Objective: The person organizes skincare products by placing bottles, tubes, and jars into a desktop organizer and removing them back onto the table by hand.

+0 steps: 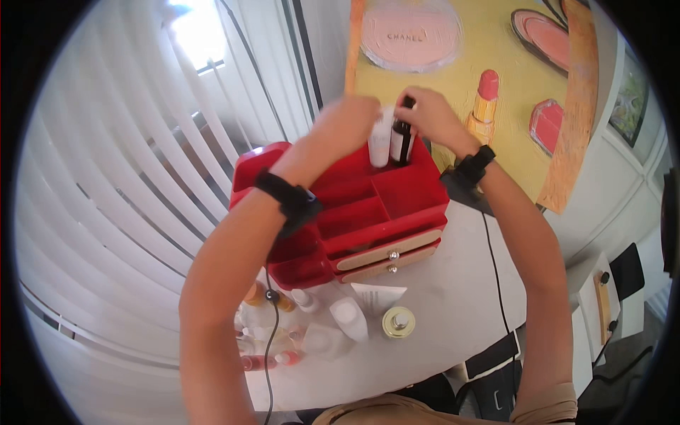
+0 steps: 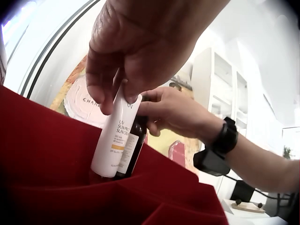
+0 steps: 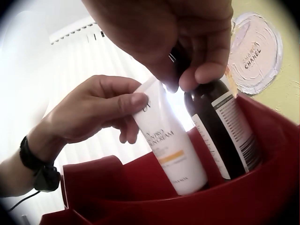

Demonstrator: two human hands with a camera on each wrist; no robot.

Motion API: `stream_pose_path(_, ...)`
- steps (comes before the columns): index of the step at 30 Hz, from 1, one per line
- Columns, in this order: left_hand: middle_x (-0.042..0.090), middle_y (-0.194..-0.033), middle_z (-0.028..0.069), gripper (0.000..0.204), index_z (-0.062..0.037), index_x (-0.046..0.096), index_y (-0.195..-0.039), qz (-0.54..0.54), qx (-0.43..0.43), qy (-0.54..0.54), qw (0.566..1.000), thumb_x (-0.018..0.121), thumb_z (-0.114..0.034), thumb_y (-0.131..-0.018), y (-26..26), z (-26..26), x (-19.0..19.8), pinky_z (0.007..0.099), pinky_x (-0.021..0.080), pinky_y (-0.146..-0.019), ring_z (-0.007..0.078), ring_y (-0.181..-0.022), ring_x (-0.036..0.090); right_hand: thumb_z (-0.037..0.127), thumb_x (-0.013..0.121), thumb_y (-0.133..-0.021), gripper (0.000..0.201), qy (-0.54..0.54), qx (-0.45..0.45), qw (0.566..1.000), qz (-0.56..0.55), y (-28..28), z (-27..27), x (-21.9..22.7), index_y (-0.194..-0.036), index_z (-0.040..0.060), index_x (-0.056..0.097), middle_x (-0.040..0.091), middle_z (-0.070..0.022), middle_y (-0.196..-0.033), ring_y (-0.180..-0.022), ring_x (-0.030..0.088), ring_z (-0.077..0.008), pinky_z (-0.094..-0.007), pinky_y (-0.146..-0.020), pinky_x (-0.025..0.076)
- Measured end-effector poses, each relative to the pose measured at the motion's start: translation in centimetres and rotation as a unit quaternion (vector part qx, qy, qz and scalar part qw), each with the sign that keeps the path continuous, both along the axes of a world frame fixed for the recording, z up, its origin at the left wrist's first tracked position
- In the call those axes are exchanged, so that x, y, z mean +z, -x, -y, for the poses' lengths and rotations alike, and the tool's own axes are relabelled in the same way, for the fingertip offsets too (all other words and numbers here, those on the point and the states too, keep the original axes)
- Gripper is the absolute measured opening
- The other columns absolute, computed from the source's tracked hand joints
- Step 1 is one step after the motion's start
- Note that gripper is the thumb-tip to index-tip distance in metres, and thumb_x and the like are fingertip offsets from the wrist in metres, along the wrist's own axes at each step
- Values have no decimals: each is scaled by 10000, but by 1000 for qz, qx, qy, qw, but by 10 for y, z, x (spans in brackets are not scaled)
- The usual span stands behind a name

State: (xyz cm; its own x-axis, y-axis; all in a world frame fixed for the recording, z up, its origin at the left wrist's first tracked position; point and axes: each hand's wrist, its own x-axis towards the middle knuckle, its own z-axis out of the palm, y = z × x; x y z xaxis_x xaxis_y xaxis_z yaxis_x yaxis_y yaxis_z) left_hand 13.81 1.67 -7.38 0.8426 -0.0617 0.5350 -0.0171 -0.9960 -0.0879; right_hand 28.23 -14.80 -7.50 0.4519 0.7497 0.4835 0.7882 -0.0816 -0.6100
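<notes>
My left hand (image 1: 348, 124) pinches the crimped top end of a white sun cream tube (image 2: 115, 136). The tube stands tilted, cap down, in the back compartment of a red makeup organizer (image 1: 418, 205). Right beside it, my right hand (image 1: 433, 117) grips the black top of a dark bottle (image 3: 218, 129) with a white label. That bottle also stands in the back compartment, and its lower edge is hidden behind the red wall in the right wrist view. Two drawers with round knobs (image 1: 394, 256) face the front of the organizer.
In front of the organizer stand a white tube (image 1: 379, 296), a white bottle (image 1: 348, 319), a round gold-capped bottle (image 1: 399, 323) and several small cosmetics. A painted board (image 1: 453, 92) leans behind. Cables hang from both wrists; blinds (image 1: 127, 177) line the left.
</notes>
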Motion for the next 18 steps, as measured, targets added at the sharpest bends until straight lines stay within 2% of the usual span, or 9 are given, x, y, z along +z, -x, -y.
stream_pose_path(2, 695, -932, 222, 296, 7, 698, -1092, 95, -28, 33, 995, 578, -253, -1013, 21, 9, 22, 450, 538, -815, 345, -857, 697, 233, 734, -934, 219, -59, 13, 998, -8, 1, 23, 5, -1006, 32, 683, 673, -41, -772, -602, 636, -86, -251, -556, 499)
stream_pose_path(4, 697, -928, 204, 253, 12, 695, -1069, 34, -3, 81, 996, 581, -205, -1007, 53, 40, 63, 408, 546, -813, 319, -830, 696, 240, 740, -936, 235, -95, 6, 995, 23, 16, 63, 23, -1045, 38, 691, 669, -12, -780, -599, 605, -65, -215, -558, 472)
stream_pose_path(5, 702, -909, 212, 253, 39, 697, -1034, -4, 58, 185, 981, 591, -189, -1011, 74, 87, 90, 393, 546, -795, 316, -826, 689, 246, 742, -936, 254, -56, -87, 991, 88, 9, 82, 29, -1062, 32, 689, 671, -3, -790, -591, 592, -58, -216, -550, 459)
stream_pose_path(6, 706, -889, 221, 261, 67, 699, -1000, -36, 120, 283, 951, 600, -173, -1015, 95, 128, 101, 378, 546, -777, 313, -821, 682, 234, 742, -935, 241, -83, -65, 990, 91, 23, 105, 39, -1052, 30, 687, 673, -3, -793, -592, 591, -55, -214, -543, 452)
stream_pose_path(8, 731, -969, 220, 258, -20, 744, -1084, -83, 37, 167, 982, 611, -234, -1028, 119, 131, 90, 365, 573, -829, 284, -831, 691, 222, 742, -935, 228, -110, -46, 988, 101, 61, 148, 38, -1042, 29, 685, 676, -4, -797, -592, 590, -51, -212, -536, 445)
stream_pose_path(10, 709, -949, 185, 243, 13, 697, -1049, 98, -243, -11, 965, 556, -183, -1021, 105, 107, 27, 410, 548, -830, 324, -848, 695, 178, 750, -927, 188, 6, -86, 994, 64, 94, 180, 33, -1029, 38, 678, 675, -3, -797, -587, 577, -42, -208, -527, 435)
stream_pose_path(13, 712, -971, 187, 160, -8, 714, -966, 6, -312, 12, 950, 596, -111, -937, 108, 136, -17, 438, 553, -849, 352, -907, 686, 191, 769, -910, 182, 83, -72, 990, -91, 124, 204, -20, -994, 57, 680, 631, 0, -698, -561, 562, -44, -219, -522, 431)
stream_pose_path(14, 716, -930, 163, 139, -26, 709, -899, -147, -253, -72, 954, 602, -111, -926, 100, 149, -25, 431, 566, -819, 350, -873, 698, 169, 772, -908, 176, 107, -53, 985, -127, 128, 211, -41, -997, 51, 676, 639, -8, -724, -576, 565, -49, -229, -533, 442)
stream_pose_path(18, 713, -861, 144, 147, -20, 709, -907, -242, -190, -56, 950, 647, -152, -914, 100, 169, -59, 436, 580, -722, 350, -801, 713, 135, 784, -884, 243, 120, -1, 992, -44, 144, 223, -115, -1058, 28, 652, 647, -54, -815, -651, 583, -123, -281, -612, 488)
